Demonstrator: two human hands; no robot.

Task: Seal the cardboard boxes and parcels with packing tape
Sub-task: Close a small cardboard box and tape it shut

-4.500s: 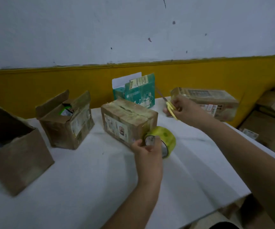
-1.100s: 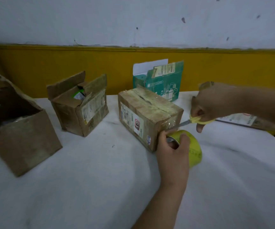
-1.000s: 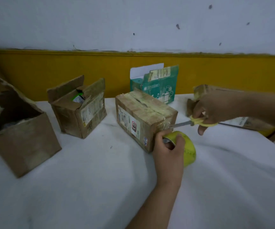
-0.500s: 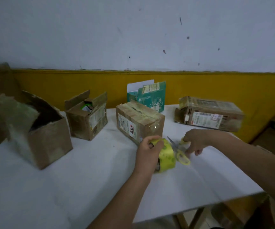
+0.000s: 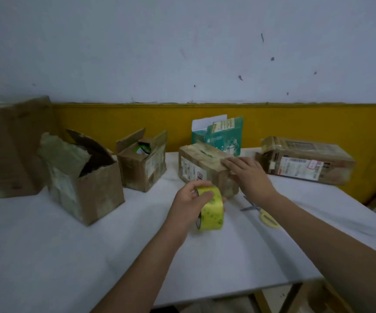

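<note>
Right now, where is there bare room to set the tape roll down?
Widest bare patch: near-left table, in front of the torn box, left of the left hand holding the tape roll. A smaller strip lies between scissors and long parcel. Crowded: the far edge, and around the middle box under the right hand.

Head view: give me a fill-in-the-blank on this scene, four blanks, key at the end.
1. The left hand grips the ___.
2. The right hand lies flat on top of a closed ___.
3. The scissors lie on the ___, in neither hand.
4. The printed carton by the wall is ___ in colour.
Missing words: tape roll; box; table; green.
</note>
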